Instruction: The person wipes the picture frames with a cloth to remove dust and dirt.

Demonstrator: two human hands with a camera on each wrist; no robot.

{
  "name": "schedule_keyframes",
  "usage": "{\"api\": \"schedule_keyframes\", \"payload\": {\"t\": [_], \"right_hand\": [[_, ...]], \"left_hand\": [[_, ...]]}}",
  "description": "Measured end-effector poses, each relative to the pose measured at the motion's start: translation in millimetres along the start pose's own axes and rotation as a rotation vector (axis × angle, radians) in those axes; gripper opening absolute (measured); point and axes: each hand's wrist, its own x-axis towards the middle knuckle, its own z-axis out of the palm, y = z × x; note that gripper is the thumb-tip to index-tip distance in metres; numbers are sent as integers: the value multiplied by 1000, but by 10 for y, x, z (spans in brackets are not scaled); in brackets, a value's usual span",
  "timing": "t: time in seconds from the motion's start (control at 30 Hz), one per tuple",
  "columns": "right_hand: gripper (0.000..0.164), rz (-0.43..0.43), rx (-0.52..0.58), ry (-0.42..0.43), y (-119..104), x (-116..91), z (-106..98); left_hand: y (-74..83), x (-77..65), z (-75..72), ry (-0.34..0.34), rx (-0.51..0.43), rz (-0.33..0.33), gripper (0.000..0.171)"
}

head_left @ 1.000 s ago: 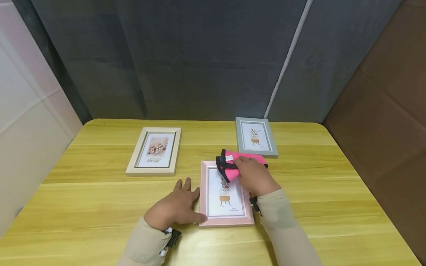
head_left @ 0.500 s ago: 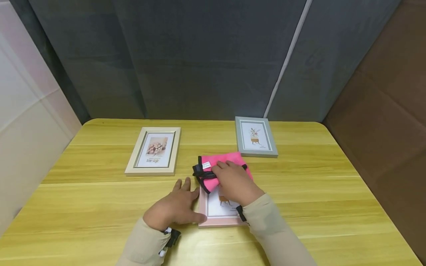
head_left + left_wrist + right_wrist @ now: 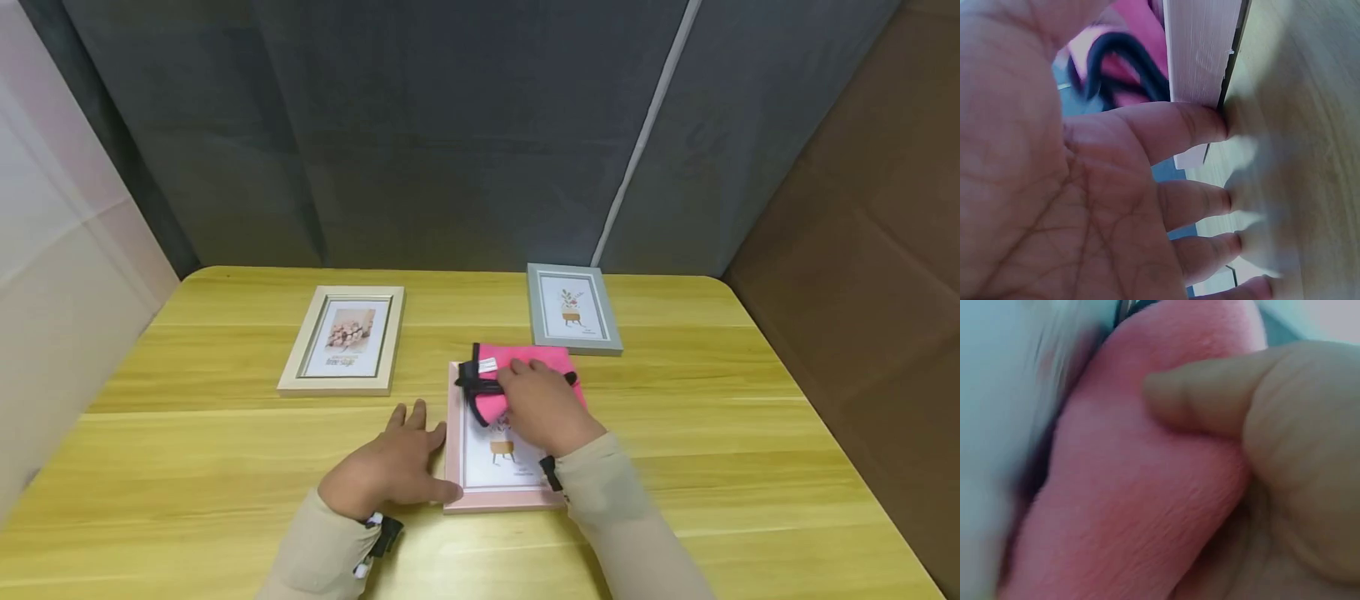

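Note:
A pink picture frame (image 3: pixel 504 501) lies flat near the middle of the table, its print partly hidden. My left hand (image 3: pixel 386 468) rests at its left side, thumb on the lower left corner and fingers spread on the tabletop. In the left wrist view, the index finger (image 3: pixel 1172 128) touches the frame's side edge. A folded pink cloth (image 3: pixel 491 407) with black trim and a white label lies over the frame's upper part. My right hand (image 3: pixel 546 408) grips this cloth, and the right wrist view shows the thumb (image 3: pixel 1200 397) pressed into its plush surface.
A cream picture frame (image 3: pixel 291 383) lies at the back left of the wooden table (image 3: pixel 187 467). Toward the back right is a grey-blue frame (image 3: pixel 537 308), close behind the cloth. Dark cloth (image 3: pixel 420 133) hangs along the table's far edge.
My right hand has swept the cloth left across the pink frame, then slightly back to the right. The left hand and the frames stay in place.

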Motion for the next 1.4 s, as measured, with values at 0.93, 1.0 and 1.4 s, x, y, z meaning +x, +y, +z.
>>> {"api": "schedule_keyframes", "payload": {"t": [0.93, 1.0, 1.4], "right_hand": [[51, -103, 73, -24, -159, 26, 2], [53, -90, 83, -27, -161, 18, -17], [36, 118, 49, 10, 193, -42, -73]], "left_hand": [[7, -6, -10, 0, 6, 5, 93], [7, -6, -9, 4, 8, 5, 93], [3, -12, -4, 0, -7, -12, 93]]}}
